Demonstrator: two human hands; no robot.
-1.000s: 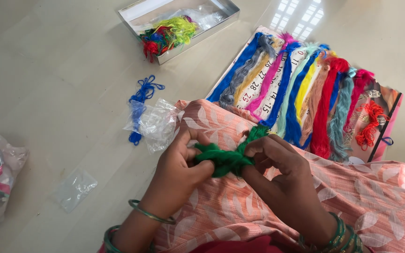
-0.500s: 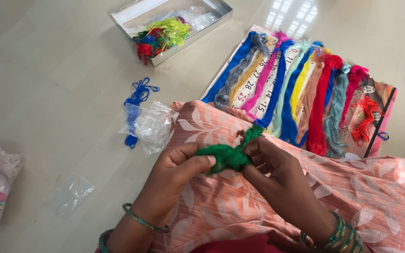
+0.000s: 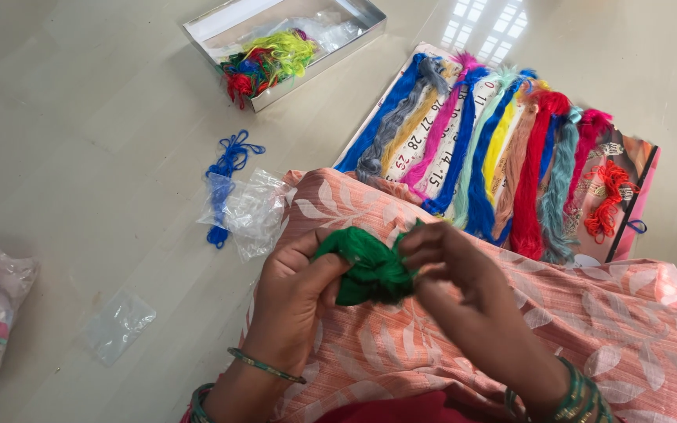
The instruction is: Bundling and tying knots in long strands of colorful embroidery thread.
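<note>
I see both hands pinched onto a bunch of green thread [image 3: 370, 270], held over the lap on the peach leaf-print cloth [image 3: 589, 329]. The left hand [image 3: 295, 301] grips it from the left, thumb pressed on top; the right hand [image 3: 464, 290] grasps it with its fingertips from the right. Beyond the lap, skeins of coloured thread [image 3: 503, 149] lie side by side on a card on the floor [image 3: 80, 117]. A blue thread bundle [image 3: 225, 176] sits beside a clear plastic bag [image 3: 252, 211]. Further off, an open box [image 3: 354, 27] holds tangled threads.
</note>
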